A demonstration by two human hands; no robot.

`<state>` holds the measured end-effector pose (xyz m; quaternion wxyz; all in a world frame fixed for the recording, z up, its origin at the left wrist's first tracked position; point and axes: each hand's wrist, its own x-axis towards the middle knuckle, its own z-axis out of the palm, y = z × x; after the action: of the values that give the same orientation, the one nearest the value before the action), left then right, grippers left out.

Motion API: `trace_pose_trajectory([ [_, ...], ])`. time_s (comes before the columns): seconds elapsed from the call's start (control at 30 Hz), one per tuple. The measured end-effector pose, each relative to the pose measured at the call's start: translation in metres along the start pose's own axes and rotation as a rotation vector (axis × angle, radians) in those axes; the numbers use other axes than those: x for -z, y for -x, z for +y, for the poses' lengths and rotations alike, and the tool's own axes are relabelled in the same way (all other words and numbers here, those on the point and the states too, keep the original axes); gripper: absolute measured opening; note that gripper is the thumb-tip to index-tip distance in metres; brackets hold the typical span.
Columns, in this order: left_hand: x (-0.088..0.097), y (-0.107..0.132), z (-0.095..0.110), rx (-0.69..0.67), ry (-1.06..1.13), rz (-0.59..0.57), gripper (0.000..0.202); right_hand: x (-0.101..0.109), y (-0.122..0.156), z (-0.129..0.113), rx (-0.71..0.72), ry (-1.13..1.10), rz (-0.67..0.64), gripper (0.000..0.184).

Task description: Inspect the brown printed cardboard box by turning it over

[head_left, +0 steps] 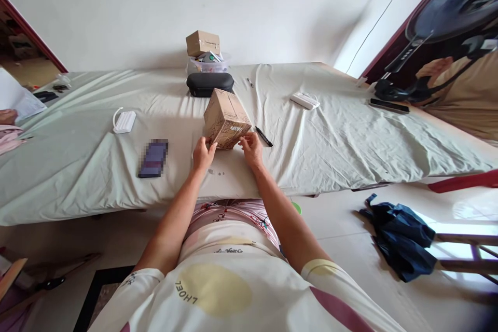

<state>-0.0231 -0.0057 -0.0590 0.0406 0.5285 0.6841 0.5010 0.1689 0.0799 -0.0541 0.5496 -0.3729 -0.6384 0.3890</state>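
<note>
One cardboard box (227,113) at the middle of the cloth-covered table (334,145), toward the near edge, between left hand (204,153) and right hand (252,149). Left grip: narrow, thumb along the lower near corner, fingers round the left side. Right grip: also narrow, thumb and fingertips at the lower right of the printed front. Box held from both sides; firmness, cannot tell; base flat or slightly tipped, cannot tell either. Seam along the top face. Handling, as a guess: fairly light, but contents out of sight, so weight uncertain; walls stiff enough to keep shape, corners probably strongest, broad panels likely to dent under hard squeezing. Dry-looking matte board, so low slip risk. Best hold, probably: opposite sides, low down, flat fingers, thumbs off the top seam. Nearby: black case (210,84) just beyond, black marker (264,136) just right of the box, dark phone-like slab (154,158) left of the left hand, pixelated, details unreadable. White device (125,122) farther left; second white device (305,100) farther right.
</note>
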Motion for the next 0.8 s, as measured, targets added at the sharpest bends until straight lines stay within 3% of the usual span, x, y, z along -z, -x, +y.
trace_pose_trajectory([
  [0.13, 0.003, 0.0, 0.004, -0.003, -0.273, -0.136, 0.007, 0.0, 0.003, -0.001, 0.036, 0.153, -0.071, 0.033],
  [0.33, 0.005, -0.001, 0.012, 0.043, -0.285, -0.195, 0.01, 0.003, 0.006, 0.001, 0.05, 0.475, -0.152, 0.016],
  [0.57, 0.011, 0.0, 0.027, 0.095, -0.347, -0.256, 0.014, 0.001, 0.003, 0.0, 0.023, 0.415, -0.033, 0.009],
  [0.8, 0.014, -0.001, 0.031, 0.146, -0.344, -0.241, 0.019, 0.002, 0.003, -0.003, 0.05, 0.408, -0.071, 0.016],
])
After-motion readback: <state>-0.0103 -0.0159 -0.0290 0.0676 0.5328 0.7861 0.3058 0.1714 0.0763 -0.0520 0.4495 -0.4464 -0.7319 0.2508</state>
